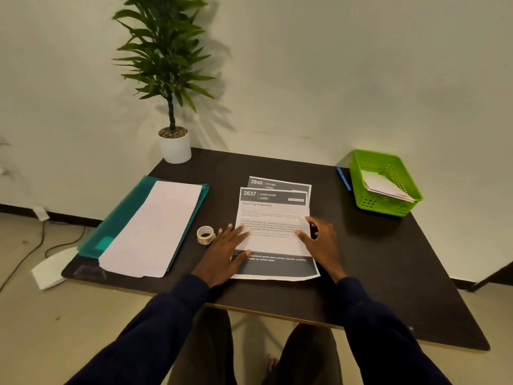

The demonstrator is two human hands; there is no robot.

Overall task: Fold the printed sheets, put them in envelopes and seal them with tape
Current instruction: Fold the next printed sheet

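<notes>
On the dark counter (pixel 388 259), mid-frame, the top printed sheet (pixel 273 215) lies unfolded under the flat, open left hand (pixel 224 251) and right hand (pixel 319 240) (neither grips it), so folding looks not yet begun: next, lift its near edge.

This looks like a plain office or desk-work room. A dark table (pixel 374 259) stands against a bare white wall (pixel 333 65), with a potted plant (pixel 175 148) at its 11 o'clock corner. Stationery lies on it: printed sheets (pixel 273 215) in the middle, a tape roll (pixel 205 234) just at their 9 o'clock, a teal folder (pixel 130 212) farther that way, and a blue pen (pixel 343 178) and a green plastic basket (pixel 383 205) of papers at 2 o'clock. A cable (pixel 33 251) trails over the beige floor (pixel 55 315).
</notes>
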